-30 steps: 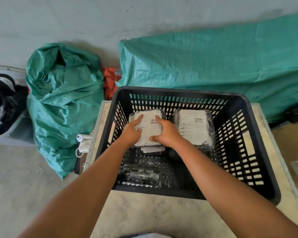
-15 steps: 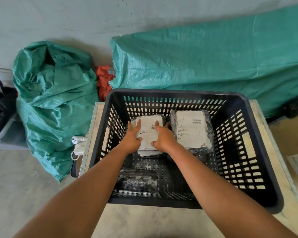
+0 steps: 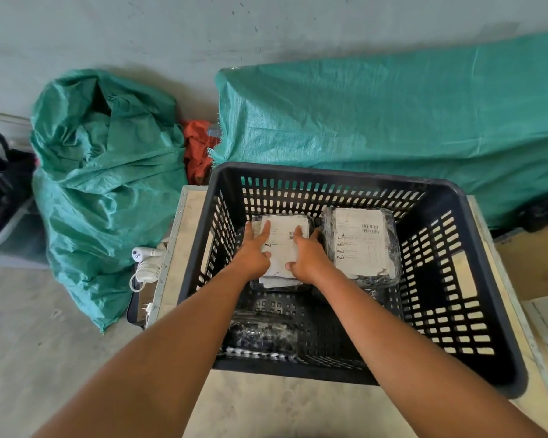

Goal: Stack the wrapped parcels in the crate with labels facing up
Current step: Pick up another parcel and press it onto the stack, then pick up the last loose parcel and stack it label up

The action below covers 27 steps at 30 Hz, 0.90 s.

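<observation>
Pressure from flat, straight-fingered left hand [image 3: 254, 259] and right hand [image 3: 310, 259] seats white-labelled wrapped parcel [image 3: 282, 245] label-up, far-left in black slotted crate [image 3: 329, 177].

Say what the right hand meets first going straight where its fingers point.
Likely the crate's far wall; the right hand rests on the left parcel, fingers aimed at that wall. Depth is unclear.

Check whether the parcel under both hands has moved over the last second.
Yes, slightly: judged against the neighbouring parcel, the held parcel has sunk lower in the crate.
</observation>
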{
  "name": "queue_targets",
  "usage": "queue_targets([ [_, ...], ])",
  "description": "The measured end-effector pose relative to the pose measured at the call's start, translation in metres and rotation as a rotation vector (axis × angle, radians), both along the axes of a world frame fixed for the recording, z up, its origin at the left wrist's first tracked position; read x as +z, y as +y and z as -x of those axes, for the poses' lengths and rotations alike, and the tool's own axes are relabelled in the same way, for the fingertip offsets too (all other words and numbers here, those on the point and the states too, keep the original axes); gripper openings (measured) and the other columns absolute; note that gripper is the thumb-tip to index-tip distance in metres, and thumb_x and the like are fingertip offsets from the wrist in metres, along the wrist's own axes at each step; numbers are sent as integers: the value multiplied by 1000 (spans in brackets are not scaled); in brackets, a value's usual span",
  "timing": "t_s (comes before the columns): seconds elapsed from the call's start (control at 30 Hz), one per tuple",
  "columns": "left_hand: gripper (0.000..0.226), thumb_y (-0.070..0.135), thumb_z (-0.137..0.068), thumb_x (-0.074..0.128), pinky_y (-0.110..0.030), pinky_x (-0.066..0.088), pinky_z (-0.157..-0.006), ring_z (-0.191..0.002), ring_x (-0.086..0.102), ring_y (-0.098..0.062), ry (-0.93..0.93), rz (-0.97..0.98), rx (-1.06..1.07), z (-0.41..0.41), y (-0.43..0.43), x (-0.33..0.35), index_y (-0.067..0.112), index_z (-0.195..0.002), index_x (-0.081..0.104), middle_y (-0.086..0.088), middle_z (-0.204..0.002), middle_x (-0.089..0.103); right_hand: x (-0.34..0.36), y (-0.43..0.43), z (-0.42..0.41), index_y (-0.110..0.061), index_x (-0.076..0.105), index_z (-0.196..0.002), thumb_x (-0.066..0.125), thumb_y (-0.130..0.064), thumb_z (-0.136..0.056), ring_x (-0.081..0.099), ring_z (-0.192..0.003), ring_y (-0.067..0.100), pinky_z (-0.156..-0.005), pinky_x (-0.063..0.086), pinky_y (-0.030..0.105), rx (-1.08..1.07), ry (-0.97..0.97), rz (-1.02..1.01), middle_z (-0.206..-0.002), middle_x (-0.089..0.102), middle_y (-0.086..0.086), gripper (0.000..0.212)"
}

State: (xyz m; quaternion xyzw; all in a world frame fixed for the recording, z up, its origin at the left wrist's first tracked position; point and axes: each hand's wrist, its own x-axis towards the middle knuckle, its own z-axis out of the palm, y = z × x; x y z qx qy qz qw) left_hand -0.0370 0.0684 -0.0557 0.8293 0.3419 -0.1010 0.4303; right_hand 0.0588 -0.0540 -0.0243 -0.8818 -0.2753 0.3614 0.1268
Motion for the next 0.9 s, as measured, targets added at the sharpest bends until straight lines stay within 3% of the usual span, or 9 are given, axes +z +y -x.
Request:
queue_targets([
  [0.2, 85, 5, -95, 62, -25, 48, -96, -149, 27, -35, 95, -48, -35, -8, 1, 26, 36, -159, 15, -4, -166, -25, 21, -1, 10, -19, -1, -164, 71, -10, -94, 26, -151, 36, -116, 33, 36, -45, -24, -40, -167, -14, 24, 101],
  [0.3, 75, 10, -99, 60, -44, 40, -114, -151, 20, -41, 20, -68, -38, -11, 2, 53, 31, -159, 21, -10, -164, -29, 33, -8, 11, -20, 2, -164, 70, -7, -95, 23, -152, 36, -118, 29, 37, 36, -41, -147, -167, -17, 21, 98],
  [0.37, 72, 14, -101, 59, -42, 47, -108, -150, 22, -42, -31, -84, -50, -8, 1, 77, 34, -159, 22, -10, -165, -26, 43, -19, 8, -20, 8, -164, 72, -11, -94, 17, -154, 37, -121, 23, 40, 60, -72, -242, -169, -8, 19, 96],
  [0.43, 70, 19, -101, 59, -26, 56, -89, -146, 33, -38, -81, -112, -73, 2, 1, 101, 39, -158, 23, -9, -167, -17, 51, -34, 2, -22, 15, -164, 75, -15, -91, 15, -155, 35, -123, 17, 45, 48, -96, -324, -170, 6, 15, 94],
  [0.57, 62, 23, -98, 64, -35, 35, -113, -145, 38, -26, -154, -88, -142, 43, 3, 126, 34, -154, 38, -3, -163, 32, 56, -67, -2, -21, 37, -157, 80, -15, -88, 41, -145, 26, -118, 37, 43, -3, 36, -510, -161, 38, 6, 82],
  [0.63, 59, 21, -97, 66, -37, 40, -112, -138, 48, -22, -91, 20, -187, 65, -2, 128, 31, -151, 44, -1, -153, 48, 53, -80, 3, -24, 52, -148, 83, -16, -85, 54, -134, 23, -109, 48, 38, 0, 144, -513, -153, 50, 1, 70],
  [0.73, 55, 19, -96, 67, -38, 35, -116, -141, 45, -20, 53, -15, -389, 88, -14, 119, 20, -148, 49, -3, -154, 48, 42, -88, 12, -33, 72, -116, 89, -19, -79, 67, -118, 12, -100, 56, 35, 114, 320, -423, -135, 64, -8, 44],
  [0.83, 54, 22, -96, 67, -41, 29, -120, -146, 37, -20, 205, -77, -590, 100, -24, 106, 19, -148, 51, -2, -159, 40, 35, -89, 28, -39, 76, -97, 94, -26, -70, 62, -124, 11, -102, 54, 38, 250, 453, -331, -130, 66, -14, 35],
  [0.9, 47, 23, -96, 67, -38, 37, -115, -139, 48, -21, 275, -56, -663, 106, -30, 100, 17, -142, 58, -3, -151, 52, 29, -89, 39, -47, 76, -90, 96, -30, -67, 58, -128, 12, -106, 50, 39, 345, 456, -304, -132, 65, -13, 35],
])
